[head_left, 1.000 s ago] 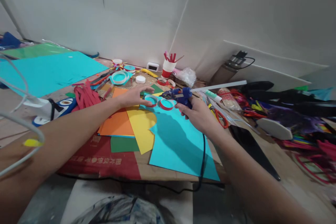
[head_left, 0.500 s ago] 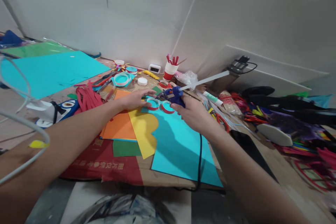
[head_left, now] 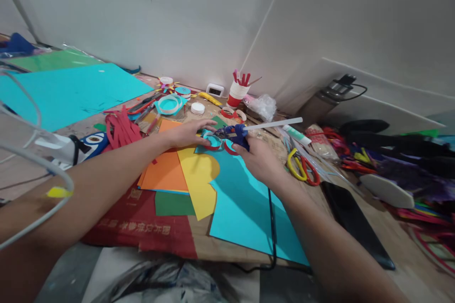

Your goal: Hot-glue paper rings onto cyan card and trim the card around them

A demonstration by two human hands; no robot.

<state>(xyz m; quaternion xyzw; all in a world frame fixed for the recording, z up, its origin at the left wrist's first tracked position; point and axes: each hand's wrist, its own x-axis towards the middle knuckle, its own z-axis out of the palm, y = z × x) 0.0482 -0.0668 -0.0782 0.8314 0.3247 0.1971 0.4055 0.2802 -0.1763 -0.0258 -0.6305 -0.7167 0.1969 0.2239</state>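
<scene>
My right hand (head_left: 259, 157) grips a blue hot glue gun (head_left: 241, 135) with a long white glue stick out of its back. The nozzle points left, over two small red-and-white paper rings. My left hand (head_left: 188, 133) steadies the left paper ring (head_left: 212, 147) at its left side, thumb near and fingers behind. Beside it stands the right paper ring (head_left: 230, 149), partly covered by the gun and my right hand. Both rings rest on a turquoise sheet (head_left: 245, 213). Whether the nozzle touches a ring I cannot tell.
Left of the sheet lie yellow paper (head_left: 199, 175) and orange paper (head_left: 165, 173). Scissors (head_left: 302, 168) and a black phone (head_left: 355, 222) are at right. Behind stand a paper cup (head_left: 237, 94) and a bottle (head_left: 327, 102). The gun's black cord (head_left: 273, 232) runs over the front edge.
The glue gun has tilted, its glue stick now lying closer to level. The view has shifted a little, so the scissors and phone show more fully. My left hand stays by the ring.
</scene>
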